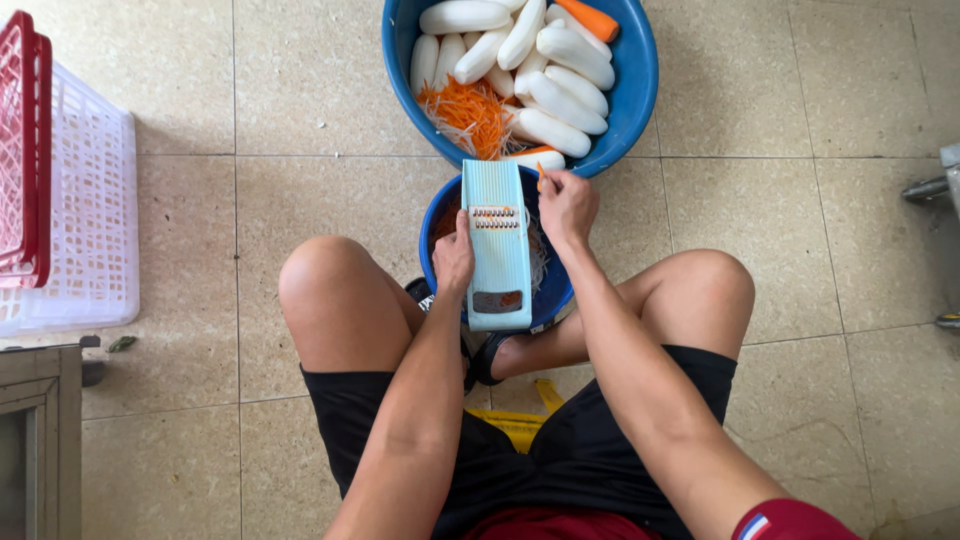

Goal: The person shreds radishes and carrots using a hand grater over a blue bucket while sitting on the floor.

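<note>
From the head view I see my left hand (455,262) grasping the left edge of a pale blue slicer board (498,245), fingers wrapped round its side; the board lies tilted across the rim of a small blue bowl (549,296) that sits on the tiled floor (800,200) between my knees; shreds show in the bowl beside the board. My right hand (566,205) is clenched on a small carrot piece (541,178), only a sliver of orange showing, held just beside the board's upper right corner. Beyond it stands a large blue basin (640,70), touching or nearly touching the small bowl; inside lie peeled white radishes (560,100), a heap of orange and white shreds (470,115) and a whole carrot (590,18). A white crate (90,220) with a red crate (20,150) nested in it stands well apart on my left.
</note>
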